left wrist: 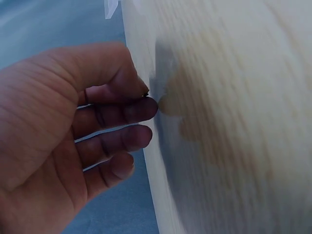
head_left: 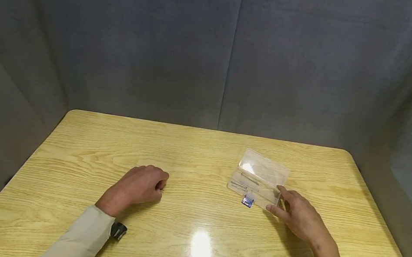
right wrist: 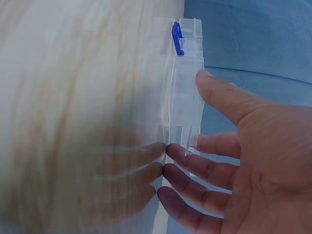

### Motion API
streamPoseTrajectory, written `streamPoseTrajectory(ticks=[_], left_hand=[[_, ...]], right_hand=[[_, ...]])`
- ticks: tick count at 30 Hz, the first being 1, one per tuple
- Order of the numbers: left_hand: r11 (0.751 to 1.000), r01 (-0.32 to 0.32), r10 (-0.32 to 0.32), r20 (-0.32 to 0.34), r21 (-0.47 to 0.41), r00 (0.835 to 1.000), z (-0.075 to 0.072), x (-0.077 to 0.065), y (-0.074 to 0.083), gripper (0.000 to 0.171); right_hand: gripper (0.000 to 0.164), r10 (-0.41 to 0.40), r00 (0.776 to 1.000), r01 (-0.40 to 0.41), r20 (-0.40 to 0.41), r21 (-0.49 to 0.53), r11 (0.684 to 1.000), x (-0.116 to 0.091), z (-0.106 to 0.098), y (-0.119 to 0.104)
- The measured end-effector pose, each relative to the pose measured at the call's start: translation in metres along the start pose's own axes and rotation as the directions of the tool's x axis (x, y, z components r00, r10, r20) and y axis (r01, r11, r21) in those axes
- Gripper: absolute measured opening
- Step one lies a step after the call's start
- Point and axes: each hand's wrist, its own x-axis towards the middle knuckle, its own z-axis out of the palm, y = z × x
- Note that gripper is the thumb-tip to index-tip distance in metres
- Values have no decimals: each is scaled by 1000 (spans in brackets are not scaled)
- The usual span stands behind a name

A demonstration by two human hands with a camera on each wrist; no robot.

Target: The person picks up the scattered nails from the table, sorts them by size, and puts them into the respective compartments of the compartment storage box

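My left hand [head_left: 142, 184] is just above the table, left of centre, fingers bent. In the left wrist view its thumb and index finger pinch a tiny dark thing [left wrist: 146, 94], too small to identify. At the right, a clear plastic compartment box [head_left: 260, 192] lies on the table with its lid [head_left: 264, 166] raised at the back. Thin metal rods [head_left: 249, 179] lie in its compartments, and a blue latch [head_left: 247, 201] hangs at the front. My right hand [head_left: 298, 216] holds the box's right end between thumb and index finger; its other fingers reach down by the table.
The wood-grain table [head_left: 194, 157] has rounded far corners. Dark grey curtains [head_left: 153, 51] hang behind it and along both sides. A bright light reflection falls on the tabletop near the front. Each wrist wears a dark band [head_left: 118, 231].
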Motion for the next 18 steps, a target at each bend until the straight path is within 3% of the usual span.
streamPoseTrajectory(ticks=[18], left_hand=[[999, -29, 28, -28, -21, 999, -3, 3, 6, 27]], right_hand=[[74, -11, 1000, 11, 6, -5, 1000, 0, -1, 0]])
